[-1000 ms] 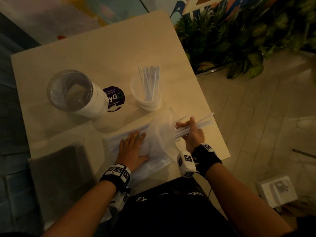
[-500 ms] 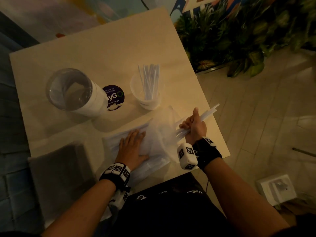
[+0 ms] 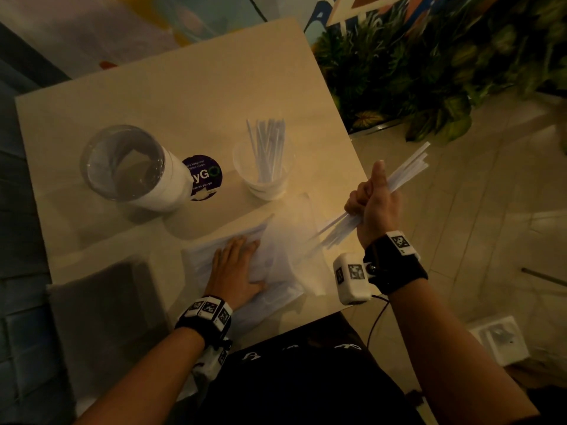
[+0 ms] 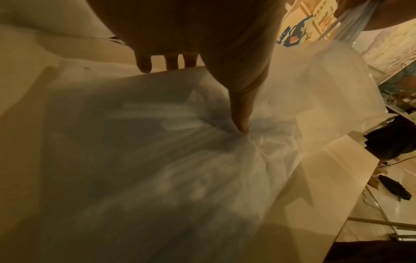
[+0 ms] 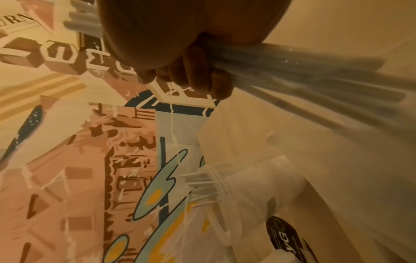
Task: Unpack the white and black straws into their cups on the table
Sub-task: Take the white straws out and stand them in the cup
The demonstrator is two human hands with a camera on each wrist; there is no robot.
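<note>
Item: bundle of white straws (image 3: 408, 170), gripped in the fist of the right hand (image 3: 376, 204), thumb up, lifted clear over the table's (image 3: 171, 87) right edge; lower ends fan out just beyond the mouth of the plastic bag (image 3: 276, 256). Left hand (image 3: 234, 271): fingers straight, palm pressed flat on the bag, pinning it to the table, with more straws dimly visible inside it. Destination: clear cup (image 3: 265, 176), already holding upright white straws, beside a round purple sticker (image 3: 204, 176). Also present: tall container (image 3: 132, 167), left of the sticker. No black straws can be made out. Handling note, as judgement: the bundle should be squared up and tipped vertical before lowering, loose ends first, since splayed tips may catch the cup's rim or topple the light cup; release only once the ends rest on its bottom.
</note>
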